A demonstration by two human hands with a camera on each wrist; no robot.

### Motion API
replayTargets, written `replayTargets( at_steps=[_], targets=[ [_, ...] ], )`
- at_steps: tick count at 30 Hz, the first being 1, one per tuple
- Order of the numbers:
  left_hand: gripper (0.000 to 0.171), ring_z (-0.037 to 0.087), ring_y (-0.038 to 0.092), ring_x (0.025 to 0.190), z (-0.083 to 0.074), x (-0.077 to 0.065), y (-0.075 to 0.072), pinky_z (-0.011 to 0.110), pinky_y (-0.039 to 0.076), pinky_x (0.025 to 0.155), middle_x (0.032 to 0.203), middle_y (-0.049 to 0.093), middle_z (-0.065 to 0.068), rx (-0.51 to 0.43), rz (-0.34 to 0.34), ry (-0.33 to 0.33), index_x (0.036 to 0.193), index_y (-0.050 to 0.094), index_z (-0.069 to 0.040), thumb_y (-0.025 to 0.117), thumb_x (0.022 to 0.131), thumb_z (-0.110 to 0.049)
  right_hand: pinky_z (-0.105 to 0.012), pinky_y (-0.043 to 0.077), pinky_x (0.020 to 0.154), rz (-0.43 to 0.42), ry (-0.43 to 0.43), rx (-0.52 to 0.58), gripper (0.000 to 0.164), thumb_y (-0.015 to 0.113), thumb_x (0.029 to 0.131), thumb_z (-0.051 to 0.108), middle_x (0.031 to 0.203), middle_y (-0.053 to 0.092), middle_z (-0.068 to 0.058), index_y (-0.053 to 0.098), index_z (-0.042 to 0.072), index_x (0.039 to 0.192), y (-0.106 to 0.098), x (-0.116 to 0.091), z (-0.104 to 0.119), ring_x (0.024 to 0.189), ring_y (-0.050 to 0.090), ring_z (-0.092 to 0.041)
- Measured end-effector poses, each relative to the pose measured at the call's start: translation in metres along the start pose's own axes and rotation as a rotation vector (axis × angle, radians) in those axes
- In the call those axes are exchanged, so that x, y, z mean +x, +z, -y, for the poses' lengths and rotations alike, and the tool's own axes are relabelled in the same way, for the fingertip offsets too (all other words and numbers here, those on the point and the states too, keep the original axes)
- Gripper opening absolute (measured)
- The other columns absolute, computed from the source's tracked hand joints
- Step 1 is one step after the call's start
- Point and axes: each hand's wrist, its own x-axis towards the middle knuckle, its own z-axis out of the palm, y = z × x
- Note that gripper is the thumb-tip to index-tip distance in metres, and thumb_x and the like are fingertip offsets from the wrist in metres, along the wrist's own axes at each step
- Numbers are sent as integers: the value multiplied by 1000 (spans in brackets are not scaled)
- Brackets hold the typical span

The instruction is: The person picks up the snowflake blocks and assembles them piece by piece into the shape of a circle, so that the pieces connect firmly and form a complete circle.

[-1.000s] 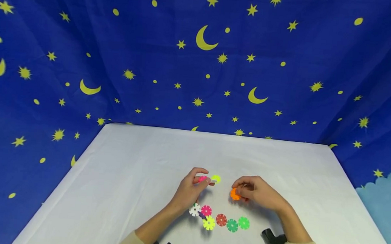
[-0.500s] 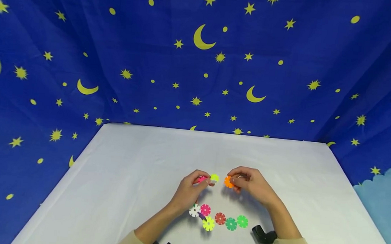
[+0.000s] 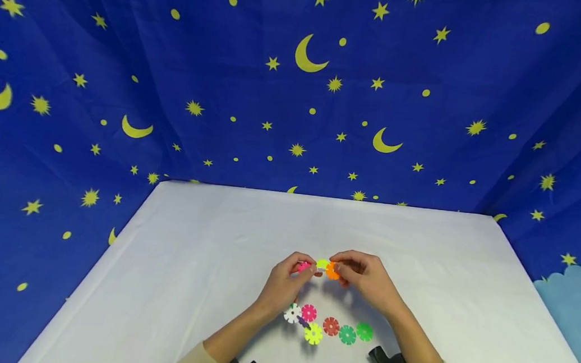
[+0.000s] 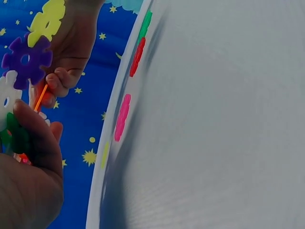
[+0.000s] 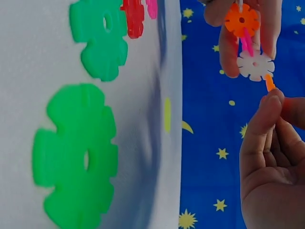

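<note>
Joining looks like the step in hand, by my read: right hand pinches the orange disc edge-on at the rim of the white disc, above the table. Left hand grips the disc chain. I can't tell if they've meshed. Next calls for square alignment, then a straight push, left hand bracing.

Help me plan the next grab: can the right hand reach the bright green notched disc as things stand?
Probably not yet: the right hand pinches an orange notched disc. Otherwise the way looks free; nothing covers the bright green notched disc on the white table.
</note>
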Motion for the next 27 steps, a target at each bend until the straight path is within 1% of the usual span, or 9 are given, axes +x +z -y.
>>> replayTargets(
  at_steps=[4, 7, 11, 14, 17, 20, 23, 25, 27],
  targets=[
    [28, 14, 38, 36, 0, 0, 0, 27, 41, 36, 97, 71, -8, 15, 3, 35, 112, 61, -15, 58, 96, -38, -45, 54, 63, -15, 5, -8, 20, 61, 95, 12, 83, 66, -15, 68, 2, 112, 2, 1, 2, 66, 60, -27],
    [30, 14, 39, 36, 0, 0, 0, 28, 42, 36, 98, 71, -9, 22, 14, 51, 113, 61, -13, 57, 96, -37, -45, 55, 62, -8, 2, 4, 23, 63, 95, 19, 84, 67, -17, 68, 3, 111, 3, 0, 2, 65, 60, -26],
    [28, 13, 40, 37, 0, -1, 1, 28, 42, 36, 96, 71, -10, 24, 17, 42, 113, 61, -14, 56, 97, -37, -43, 54, 60, -4, -16, 24, 27, 64, 94, 21, 84, 67, -19, 68, 1, 111, 6, 0, -1, 63, 60, -25],
    [28, 13, 41, 37, -1, -1, 0, 28, 43, 37, 97, 71, -4, 43, 17, 31, 113, 61, -16, 55, 98, -38, -43, 55, 59, -18, -22, 32, 25, 63, 94, 18, 83, 67, -17, 68, 0, 110, 8, 0, -1, 62, 60, -25],
    [26, 13, 42, 37, -1, -1, -1, 28, 43, 37, 85, 69, 5, 76, 25, 26, 112, 60, -18, 52, 99, -40, -44, 55, 60, -35, -20, 40, 23, 63, 94, 16, 83, 67, -18, 68, 0, 110, 10, 1, -1, 62, 60, -24],
    [24, 13, 43, 38, -1, -1, 0, 27, 42, 38, 72, 59, 12, 100, 32, 22, 111, 59, -19, 48, 101, -38, -42, 54, 59, -45, -18, 40, 24, 63, 94, 17, 82, 65, -23, 68, -1, 109, 12, 1, -3, 62, 59, -24],
    [22, 12, 43, 39, -1, -3, 2, 27, 43, 39, 74, 55, 16, 115, 41, 24, 111, 59, -17, 46, 102, -33, -41, 53, 59, -44, -8, 36, 22, 65, 94, 16, 80, 66, -23, 68, 0, 108, 13, 0, -5, 61, 59, -24],
    [22, 11, 44, 40, -1, -3, 3, 27, 43, 40, 79, 57, 18, 122, 50, 25, 112, 59, -17, 46, 102, -31, -40, 53, 58, -42, 0, 28, 20, 66, 93, 15, 78, 66, -20, 69, 2, 107, 13, 0, -5, 60, 59, -23],
    [22, 12, 44, 40, -1, -4, 3, 27, 43, 40, 78, 57, 17, 128, 53, 31, 112, 59, -16, 46, 102, -30, -40, 53, 57, -34, -5, 21, 18, 66, 92, 15, 76, 66, -18, 70, 3, 106, 13, 0, -6, 59, 59, -23]
  ],
)
